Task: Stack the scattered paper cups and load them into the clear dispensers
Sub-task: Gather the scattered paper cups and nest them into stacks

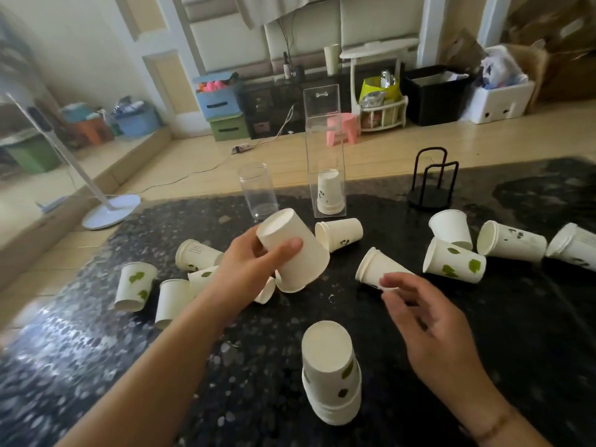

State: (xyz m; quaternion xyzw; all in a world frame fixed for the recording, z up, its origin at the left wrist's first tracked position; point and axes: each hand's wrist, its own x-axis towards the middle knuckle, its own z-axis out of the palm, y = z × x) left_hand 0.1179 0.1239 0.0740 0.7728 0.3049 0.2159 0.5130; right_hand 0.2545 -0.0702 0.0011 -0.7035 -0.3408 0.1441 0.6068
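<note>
Just beyond the right hand's [429,321] loosely spread fingers lies a cup [379,269], seemingly untouched; left hand [251,266] grips another cup [292,251]; nest them squarely.

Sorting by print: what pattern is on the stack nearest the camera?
Green leaf marks on white, on the near stack; head view.

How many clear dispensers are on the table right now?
2. A round clear dispenser, apparently empty, stands at the table's far edge; a tall square clear dispenser to its right holds a short stack of cups.
</note>
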